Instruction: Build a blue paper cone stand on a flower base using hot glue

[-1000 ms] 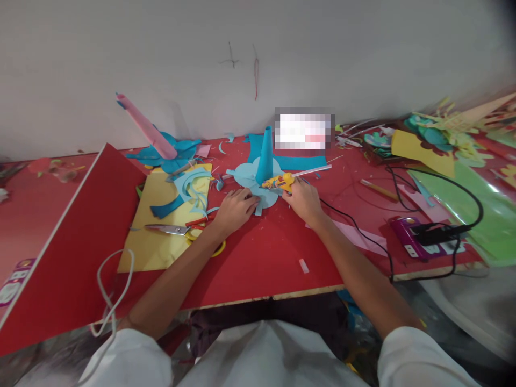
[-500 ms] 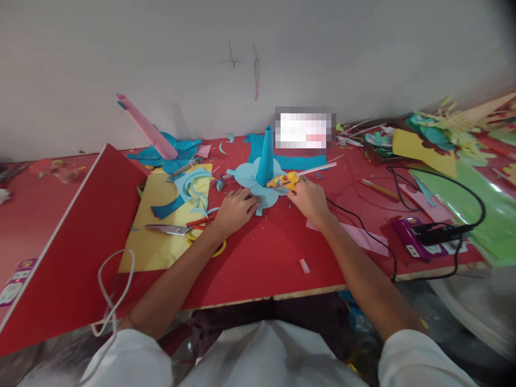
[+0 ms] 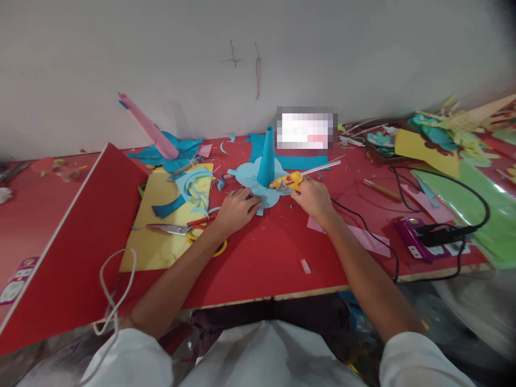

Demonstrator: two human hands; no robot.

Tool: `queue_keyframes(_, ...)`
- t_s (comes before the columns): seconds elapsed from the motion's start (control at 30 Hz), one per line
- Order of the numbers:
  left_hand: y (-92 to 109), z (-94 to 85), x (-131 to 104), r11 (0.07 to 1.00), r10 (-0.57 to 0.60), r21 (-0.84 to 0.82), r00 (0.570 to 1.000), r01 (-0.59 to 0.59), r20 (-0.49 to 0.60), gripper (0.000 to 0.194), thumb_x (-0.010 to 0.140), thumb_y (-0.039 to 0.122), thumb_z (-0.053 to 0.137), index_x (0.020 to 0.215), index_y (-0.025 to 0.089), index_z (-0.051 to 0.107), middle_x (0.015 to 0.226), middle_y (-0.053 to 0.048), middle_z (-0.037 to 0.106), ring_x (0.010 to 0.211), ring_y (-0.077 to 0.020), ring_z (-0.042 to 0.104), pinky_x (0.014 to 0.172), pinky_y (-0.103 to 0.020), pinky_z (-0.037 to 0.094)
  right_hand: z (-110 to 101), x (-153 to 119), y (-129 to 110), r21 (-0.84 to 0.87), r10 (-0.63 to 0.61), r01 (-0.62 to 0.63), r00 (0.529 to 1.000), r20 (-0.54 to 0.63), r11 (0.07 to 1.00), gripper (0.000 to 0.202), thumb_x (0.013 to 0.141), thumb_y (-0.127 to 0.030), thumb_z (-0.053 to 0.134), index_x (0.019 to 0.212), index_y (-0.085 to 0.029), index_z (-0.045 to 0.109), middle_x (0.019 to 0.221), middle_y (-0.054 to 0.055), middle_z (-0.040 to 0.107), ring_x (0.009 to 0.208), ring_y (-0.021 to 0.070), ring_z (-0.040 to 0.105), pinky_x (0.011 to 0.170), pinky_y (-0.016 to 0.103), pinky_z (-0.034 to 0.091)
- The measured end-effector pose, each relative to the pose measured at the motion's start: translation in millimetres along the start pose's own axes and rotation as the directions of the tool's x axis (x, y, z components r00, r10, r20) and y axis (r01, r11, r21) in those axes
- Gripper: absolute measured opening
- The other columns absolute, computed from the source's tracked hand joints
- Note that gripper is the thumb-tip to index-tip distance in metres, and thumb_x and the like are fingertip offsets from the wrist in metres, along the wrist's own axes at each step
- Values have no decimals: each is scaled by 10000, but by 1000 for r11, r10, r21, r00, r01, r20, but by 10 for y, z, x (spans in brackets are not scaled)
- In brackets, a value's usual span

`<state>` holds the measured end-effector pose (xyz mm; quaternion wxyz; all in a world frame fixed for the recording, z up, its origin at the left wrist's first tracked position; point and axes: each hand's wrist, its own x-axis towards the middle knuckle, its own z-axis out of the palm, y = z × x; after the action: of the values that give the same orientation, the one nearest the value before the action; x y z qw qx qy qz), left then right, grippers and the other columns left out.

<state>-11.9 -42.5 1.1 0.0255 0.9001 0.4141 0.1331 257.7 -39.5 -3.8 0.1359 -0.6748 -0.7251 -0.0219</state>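
Observation:
A light blue paper flower base (image 3: 271, 200) lies flat on the red table, with a darker blue paper cone (image 3: 266, 161) standing upright at its middle. My left hand (image 3: 238, 209) has its fingers curled on the base's near-left edge; the fingertips are partly hidden. In my right hand (image 3: 316, 198) is a yellow hot glue gun (image 3: 293, 181), its nozzle pointing left at the foot of the cone. A clear glue stick (image 3: 322, 167) sticks out of its back. Whether glue is coming out is too small to tell.
Scissors (image 3: 171, 229) lie on yellow paper (image 3: 141, 252) by my left forearm. Behind stands a pink paper tube (image 3: 149, 126) on blue petals. To the right are pink strips (image 3: 373, 241), a purple power strip (image 3: 409, 236) with black cables, and green sheets (image 3: 487, 215).
My right hand and the glue gun have shifted slightly to the right along the foot of the cone. My left hand stays on the paper base.

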Motion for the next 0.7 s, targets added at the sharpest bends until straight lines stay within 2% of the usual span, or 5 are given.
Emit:
queue_keyframes(0.1,-13,14,-1,1000,10,-1,1000,-10,-6,333,1081,384,487,1194,253,772,1095,-99,680,1054,-244,638,890,-385,464,9,-1,4,42,17,-15,999,-48,999,311,886,-227,601,1175,-137,667,1084,173,762,890,307,701,692,340,412)
queue_keyframes(0.27,-29,31,-5,1000,13,7,1000,-13,-15,325,1076,386,504,1193,249,773,1092,-97,685,1044,-247,642,884,-389,473,22,2,10,115,69,-52,987,-148,992,385,946,-446,610,1146,-126,688,1052,189,750,916,323,689,714,350,427)
queue_keyframes(0.47,-6,17,1,1000,14,0,999,-14,-37,322,1073,370,501,1168,235,778,1082,-102,691,1047,-256,637,890,-403,482,83,5,14,163,41,-8,978,-204,987,483,977,-562,559,1133,-127,698,1056,192,749,930,327,687,719,353,438)
queue_keyframes(0.6,-20,17,-3,999,-16,-44,991,10,-135,299,1063,339,509,1191,232,757,1142,-105,702,1083,-265,625,947,-426,479,100,7,17,169,51,-17,979,-196,986,493,980,-569,560,1147,-126,700,1055,192,750,947,329,685,727,352,442)
queue_keyframes(0.7,-84,-2,23,990,-96,-122,964,68,-247,307,1064,300,488,1233,230,735,1186,-100,700,1116,-259,622,989,-430,482,86,13,14,163,83,-51,977,-195,985,493,983,-557,555,1165,-123,700,1059,193,747,950,331,687,731,355,445)
